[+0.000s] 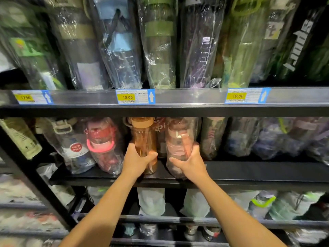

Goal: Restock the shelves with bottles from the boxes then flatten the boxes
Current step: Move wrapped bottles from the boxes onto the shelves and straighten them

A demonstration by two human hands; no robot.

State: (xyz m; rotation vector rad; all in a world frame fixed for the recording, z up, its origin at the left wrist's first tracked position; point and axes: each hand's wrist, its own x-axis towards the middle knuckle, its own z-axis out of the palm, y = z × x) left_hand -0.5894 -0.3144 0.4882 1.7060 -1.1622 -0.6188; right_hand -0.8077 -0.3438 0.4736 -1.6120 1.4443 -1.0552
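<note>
Shelf point(258, 172): fingers point(151, 155) wrap orange bottle point(144, 138), pink bottle point(178, 139).

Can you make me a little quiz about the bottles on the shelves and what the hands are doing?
1. True or false: the left hand grips the orange bottle.
2. Which price is on the label straight above the orange bottle? A) 17.00 B) 18.00 C) 19.00
3. Fill in the gap: the right hand holds a pink bottle wrapped in clear ____.

Key: 1 true; 2 B, the 18.00 tag; 3 plastic.
</note>
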